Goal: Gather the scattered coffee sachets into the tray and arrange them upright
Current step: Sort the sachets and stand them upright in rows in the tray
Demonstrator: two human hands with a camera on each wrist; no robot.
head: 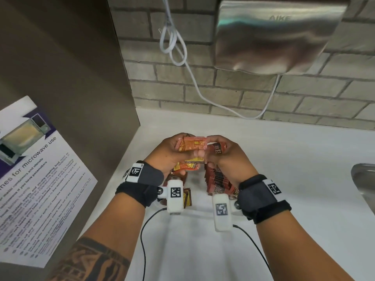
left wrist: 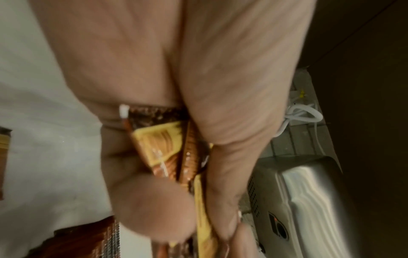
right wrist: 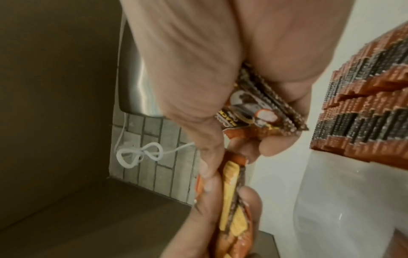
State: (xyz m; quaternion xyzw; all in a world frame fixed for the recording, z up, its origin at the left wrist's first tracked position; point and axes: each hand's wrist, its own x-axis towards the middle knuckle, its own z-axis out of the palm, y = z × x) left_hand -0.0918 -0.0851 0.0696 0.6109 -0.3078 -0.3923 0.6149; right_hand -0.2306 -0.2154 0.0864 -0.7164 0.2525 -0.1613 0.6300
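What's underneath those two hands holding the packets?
Under the left hand and right hand, a row of upright red-and-black coffee sachets shows. The tray itself is hidden by wrists and sachets.

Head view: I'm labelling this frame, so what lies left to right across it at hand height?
Microwave notice → left hand → orange sachets → dark sachet → right hand → sink rim.

Grey brick wall (head: 233, 92) at the back, pale mortar lines. Brushed steel hand dryer (head: 272, 37) mounted high on it, white cable (head: 176, 47) looped in a knot beside, trailing down to the white worktop (head: 284, 179). Brown panel (head: 67, 67) on the left, a printed microwave notice (head: 38, 179) stuck to it. Steel sink rim (head: 363, 179) at far right.
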